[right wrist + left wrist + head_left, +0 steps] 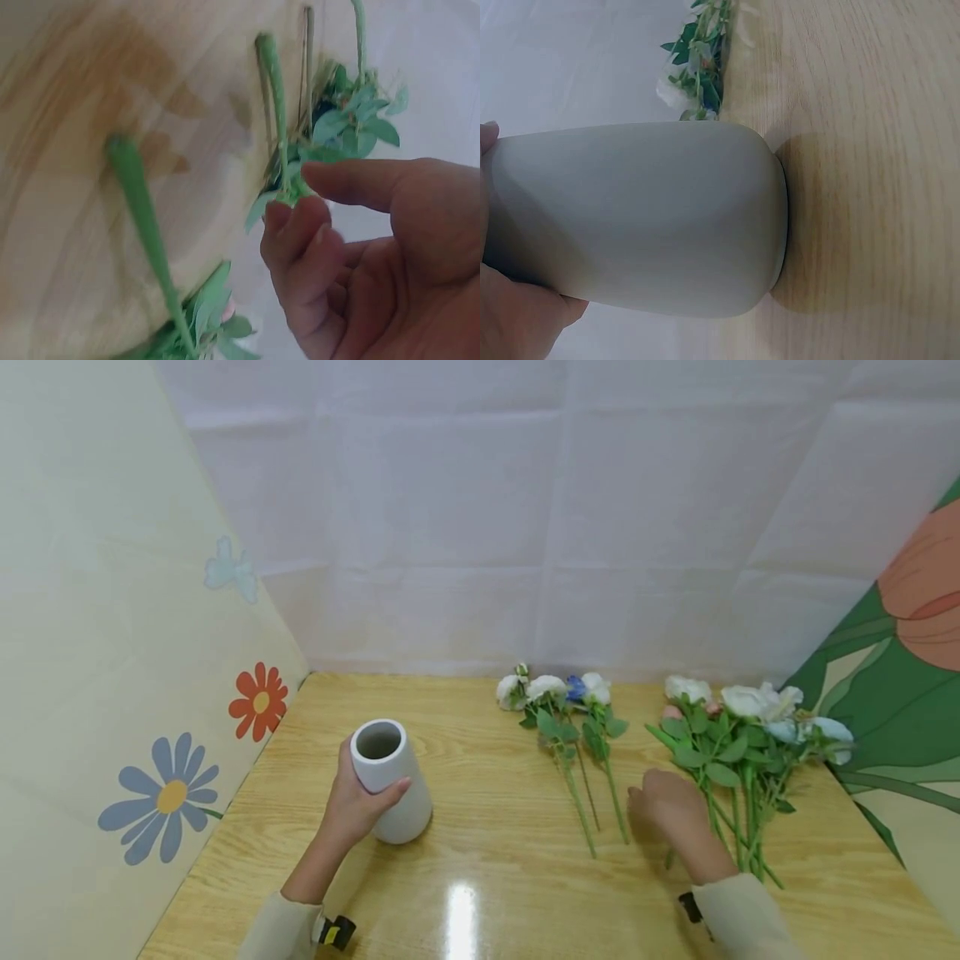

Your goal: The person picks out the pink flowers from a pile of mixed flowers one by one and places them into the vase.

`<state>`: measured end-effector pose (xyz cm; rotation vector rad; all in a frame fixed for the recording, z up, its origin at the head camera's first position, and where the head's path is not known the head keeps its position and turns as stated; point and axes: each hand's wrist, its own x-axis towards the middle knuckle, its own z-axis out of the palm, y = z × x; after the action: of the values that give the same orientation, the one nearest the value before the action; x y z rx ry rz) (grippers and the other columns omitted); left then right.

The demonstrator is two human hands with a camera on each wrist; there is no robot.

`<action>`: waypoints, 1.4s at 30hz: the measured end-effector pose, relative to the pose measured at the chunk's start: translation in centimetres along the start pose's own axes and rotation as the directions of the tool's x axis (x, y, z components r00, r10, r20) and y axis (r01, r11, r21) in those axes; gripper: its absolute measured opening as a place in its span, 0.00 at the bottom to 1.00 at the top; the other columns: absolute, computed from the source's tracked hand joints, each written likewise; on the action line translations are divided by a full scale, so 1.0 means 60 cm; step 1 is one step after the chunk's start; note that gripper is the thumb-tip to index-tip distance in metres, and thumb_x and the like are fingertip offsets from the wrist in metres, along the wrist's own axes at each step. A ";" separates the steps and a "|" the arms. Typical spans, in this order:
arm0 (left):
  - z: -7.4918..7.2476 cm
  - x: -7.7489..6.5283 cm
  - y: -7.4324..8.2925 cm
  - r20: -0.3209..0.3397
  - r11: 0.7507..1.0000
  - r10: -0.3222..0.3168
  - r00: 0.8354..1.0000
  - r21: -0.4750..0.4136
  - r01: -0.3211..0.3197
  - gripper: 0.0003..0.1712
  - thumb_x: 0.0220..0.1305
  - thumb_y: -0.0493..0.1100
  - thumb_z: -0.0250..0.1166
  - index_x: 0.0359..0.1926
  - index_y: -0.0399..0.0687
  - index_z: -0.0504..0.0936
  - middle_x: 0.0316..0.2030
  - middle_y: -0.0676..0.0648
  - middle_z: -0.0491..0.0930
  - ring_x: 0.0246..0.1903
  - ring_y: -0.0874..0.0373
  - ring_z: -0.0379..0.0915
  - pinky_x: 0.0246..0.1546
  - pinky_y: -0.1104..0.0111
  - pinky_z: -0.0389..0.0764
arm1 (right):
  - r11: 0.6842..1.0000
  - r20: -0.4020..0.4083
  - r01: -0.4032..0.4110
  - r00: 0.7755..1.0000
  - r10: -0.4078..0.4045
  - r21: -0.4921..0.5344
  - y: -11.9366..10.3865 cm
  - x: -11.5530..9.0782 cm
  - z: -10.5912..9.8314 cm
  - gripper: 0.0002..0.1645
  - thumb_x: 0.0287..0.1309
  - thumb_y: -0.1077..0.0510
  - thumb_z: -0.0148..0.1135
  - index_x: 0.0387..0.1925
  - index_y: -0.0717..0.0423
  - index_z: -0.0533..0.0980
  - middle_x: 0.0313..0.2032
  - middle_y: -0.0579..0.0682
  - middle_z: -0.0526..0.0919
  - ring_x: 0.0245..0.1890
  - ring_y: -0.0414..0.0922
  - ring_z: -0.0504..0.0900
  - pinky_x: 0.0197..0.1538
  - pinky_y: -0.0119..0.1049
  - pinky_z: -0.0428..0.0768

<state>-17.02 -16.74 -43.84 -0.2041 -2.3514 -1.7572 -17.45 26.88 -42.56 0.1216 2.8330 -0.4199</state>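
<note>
Presently, left hand in grip round upright white vase; right hand loosely curled, empty, near flower stems.

The head camera looks forward and down from above the table, at the widest range. The left wrist camera, turned sideways, faces the vase closely; both views share it. The right wrist camera looks past the right hand at nearby flower stems.
</note>
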 end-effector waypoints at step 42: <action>0.002 -0.006 -0.003 -0.013 0.999 0.023 1.000 -0.039 -0.023 0.53 0.52 0.35 0.78 0.72 0.41 0.54 0.60 0.40 0.73 0.55 0.47 0.72 0.58 0.48 0.72 | 0.993 0.049 -0.112 0.993 0.110 0.027 0.095 -0.013 -0.009 0.25 0.69 0.60 0.46 0.15 0.57 0.75 0.14 0.50 0.77 0.17 0.47 0.75 0.27 0.40 0.71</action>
<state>-16.74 -16.65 -44.12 -0.2241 -2.2983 -1.7896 -16.13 32.44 -43.40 0.2703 2.7575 -0.4345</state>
